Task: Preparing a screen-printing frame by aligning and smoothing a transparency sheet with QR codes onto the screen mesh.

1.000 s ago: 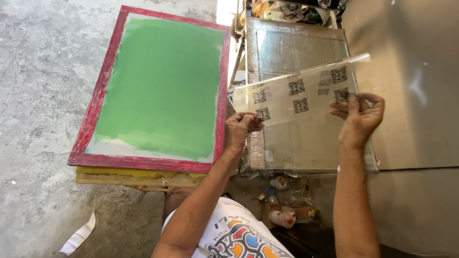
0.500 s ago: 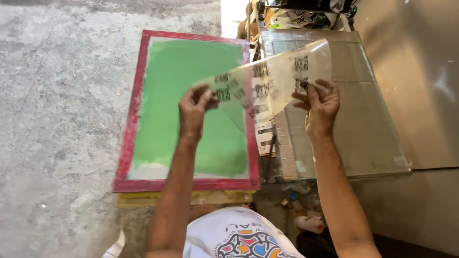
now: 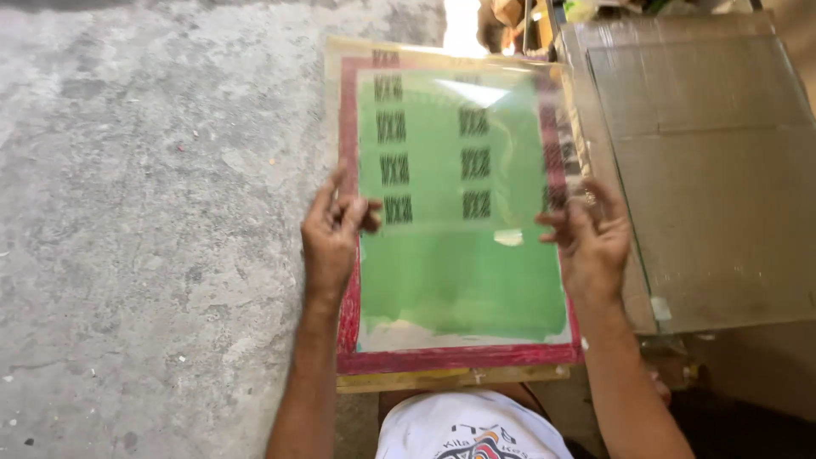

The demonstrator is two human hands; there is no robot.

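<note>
Left hand point(image 3: 333, 240): grip pinching the film's point(image 3: 450, 140) left edge.
Right hand point(image 3: 591, 242): fingers loosely curled at its right edge.
Film: centre frame, over the green screen point(image 3: 463, 285).
Glass point(image 3: 714, 170): right.

A rough grey concrete floor point(image 3: 144, 212), pitted and stained, fills the left side. On the right lies a large glass pane point(image 3: 714, 187) on a dull brownish surface, its near edge catching the light. At the top, a bright strip of daylight point(image 3: 463, 25) glares beside blurred clutter point(image 3: 544, 17) too indistinct to identify.
</note>
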